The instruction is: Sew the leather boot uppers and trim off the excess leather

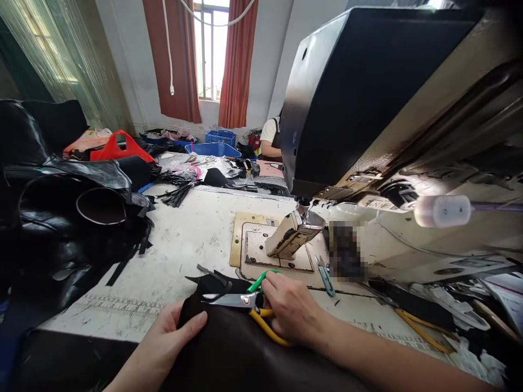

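My right hand (292, 307) grips a pair of scissors (232, 300) with one green and one yellow handle. Their blades point left, parted a little, at the upper edge of a dark leather piece (241, 348). With thumb on top, my left hand (174, 329) pinches the left edge of that leather, close to the blade tips. A thin dark strip (214, 276) lies along the edge just above the blades. The leather hangs over the table's front edge toward me, and its lower part runs out of view.
A sewing machine (359, 103) overhangs the right side, its post (292, 237) rising from the white table (183, 239). Small thread snips (326, 276) lie beside it. Black leather pieces (69, 218) are heaped at left. A person (270, 139) sits beyond, near blue baskets (218, 149).
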Demonstrator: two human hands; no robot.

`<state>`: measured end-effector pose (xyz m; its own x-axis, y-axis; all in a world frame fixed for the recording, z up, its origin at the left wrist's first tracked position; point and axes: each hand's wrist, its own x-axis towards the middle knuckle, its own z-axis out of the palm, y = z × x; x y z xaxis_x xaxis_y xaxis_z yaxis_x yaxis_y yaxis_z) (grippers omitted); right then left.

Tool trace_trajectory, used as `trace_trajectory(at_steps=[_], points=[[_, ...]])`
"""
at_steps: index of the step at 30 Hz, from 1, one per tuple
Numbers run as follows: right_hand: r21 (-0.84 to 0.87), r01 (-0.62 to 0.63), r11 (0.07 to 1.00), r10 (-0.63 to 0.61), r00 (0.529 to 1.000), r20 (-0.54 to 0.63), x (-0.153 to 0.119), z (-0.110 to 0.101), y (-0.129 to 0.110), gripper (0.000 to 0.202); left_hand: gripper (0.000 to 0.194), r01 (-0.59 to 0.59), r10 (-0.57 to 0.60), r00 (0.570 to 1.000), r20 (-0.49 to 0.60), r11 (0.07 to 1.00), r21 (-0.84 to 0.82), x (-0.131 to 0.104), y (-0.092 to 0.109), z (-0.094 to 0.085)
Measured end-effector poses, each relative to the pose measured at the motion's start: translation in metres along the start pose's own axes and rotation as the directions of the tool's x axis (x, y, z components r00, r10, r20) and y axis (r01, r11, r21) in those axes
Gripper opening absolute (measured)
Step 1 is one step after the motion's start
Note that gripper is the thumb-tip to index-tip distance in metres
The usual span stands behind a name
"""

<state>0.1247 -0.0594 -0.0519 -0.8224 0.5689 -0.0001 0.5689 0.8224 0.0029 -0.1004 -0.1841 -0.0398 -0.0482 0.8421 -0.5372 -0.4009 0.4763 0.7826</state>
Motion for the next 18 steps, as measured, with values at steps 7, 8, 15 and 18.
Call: trace_trajectory(at_steps=[7,8,15,18], points=[[0.001,0.013,1.000,-0.013,1.000,0.005,0.0025,0.0007,0.0010,0.018,0.035,0.037,-0.037,0.999,-0.026,0.999,-0.013,0.0001,-0.0030,-0.0011],[0.005,0.020,1.000,-0.020,1.000,-0.001,0.0018,0.0006,0.0020,0.017,0.034,0.046,-0.047,0.999,-0.027,0.999,-0.026,-0.0001,-0.0033,-0.0015],[0.033,0.005,0.999,-0.003,0.998,-0.058,-0.0061,0.0043,0.0047,0.018,0.035,-0.040,0.040,0.999,0.004,0.999,-0.033,0.0008,-0.0026,0.0034],[0.052,-0.010,0.999,0.012,0.998,-0.054,-0.0033,0.0051,0.0016,0.018,0.037,-0.041,0.041,0.999,-0.017,0.999,0.004,0.0033,-0.0065,0.0049]])
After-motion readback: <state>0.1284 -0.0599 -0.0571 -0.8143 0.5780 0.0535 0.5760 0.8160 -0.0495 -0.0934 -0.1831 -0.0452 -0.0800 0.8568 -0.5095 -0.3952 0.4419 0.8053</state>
